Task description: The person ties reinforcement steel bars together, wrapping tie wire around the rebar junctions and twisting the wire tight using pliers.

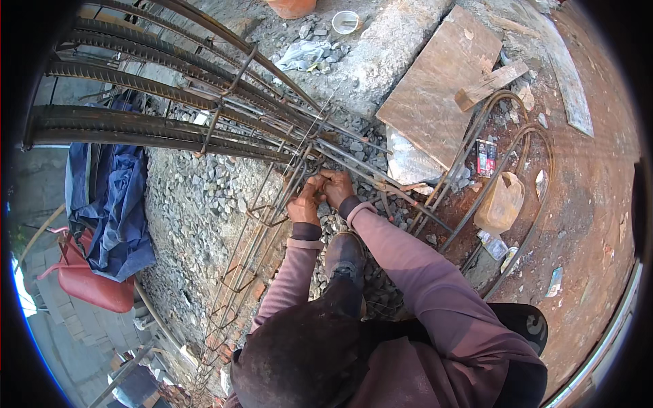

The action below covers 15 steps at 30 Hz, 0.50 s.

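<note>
My left hand (304, 205) is at the end of a slender steel reinforcement cage (262, 217), its fingers curled close against the bars. Right beside it, my right hand (336, 187) has bent fingers that meet those of the left. Anything pinched between them is too small or too hidden to make out. Just beyond the hands, the slender cage meets the foot of a thick ribbed rebar column cage (173, 92) with stirrups. Straight steel bars (367, 171) run from this joint toward the right, over grey gravel.
A plywood sheet (433, 86) and a wood block (490, 84) lie at upper right. Hooked rebars (525, 132) curve over red soil near a cut plastic jug (502, 204). At left, a blue tarp (120, 204) drapes over a red wheelbarrow (92, 285). My boot (345, 252) stands on gravel.
</note>
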Motion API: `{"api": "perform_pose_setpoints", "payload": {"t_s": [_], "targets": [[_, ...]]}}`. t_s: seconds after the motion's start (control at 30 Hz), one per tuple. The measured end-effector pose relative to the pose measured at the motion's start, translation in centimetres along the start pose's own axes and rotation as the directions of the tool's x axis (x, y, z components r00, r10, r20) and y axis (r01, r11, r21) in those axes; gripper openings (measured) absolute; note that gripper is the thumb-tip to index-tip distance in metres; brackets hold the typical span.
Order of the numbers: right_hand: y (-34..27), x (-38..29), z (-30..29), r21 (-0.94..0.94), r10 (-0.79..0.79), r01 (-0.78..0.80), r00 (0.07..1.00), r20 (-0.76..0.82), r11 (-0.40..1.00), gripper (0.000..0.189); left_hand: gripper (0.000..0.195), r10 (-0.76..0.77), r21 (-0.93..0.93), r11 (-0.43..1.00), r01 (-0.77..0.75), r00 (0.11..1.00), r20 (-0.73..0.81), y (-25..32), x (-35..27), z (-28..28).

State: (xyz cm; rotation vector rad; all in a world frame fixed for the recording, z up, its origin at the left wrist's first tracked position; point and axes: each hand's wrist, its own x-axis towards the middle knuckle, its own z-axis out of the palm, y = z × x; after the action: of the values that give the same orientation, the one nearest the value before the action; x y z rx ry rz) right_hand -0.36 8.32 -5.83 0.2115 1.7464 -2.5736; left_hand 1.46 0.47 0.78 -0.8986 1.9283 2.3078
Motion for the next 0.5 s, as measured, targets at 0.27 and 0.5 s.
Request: {"api": "perform_pose_setpoints", "payload": {"t_s": [0.27, 0.5], "targets": [[1.2, 0.2, -0.2, -0.296, -0.033, -0.009, 0.990, -0.138, 0.955, 0.021, 0.039, 0.254, 0.204, 0.945, -0.257, 0.966, 0.040, -0.7, -1.8, 0.0], [1.1, 0.1, -0.7, -0.505, -0.227, 0.160, 0.971, -0.073, 0.848, 0.017, 0.035, 0.245, 0.291, 0.929, -0.230, 0.969, -0.017, -0.4, 0.3, 0.8]]}}
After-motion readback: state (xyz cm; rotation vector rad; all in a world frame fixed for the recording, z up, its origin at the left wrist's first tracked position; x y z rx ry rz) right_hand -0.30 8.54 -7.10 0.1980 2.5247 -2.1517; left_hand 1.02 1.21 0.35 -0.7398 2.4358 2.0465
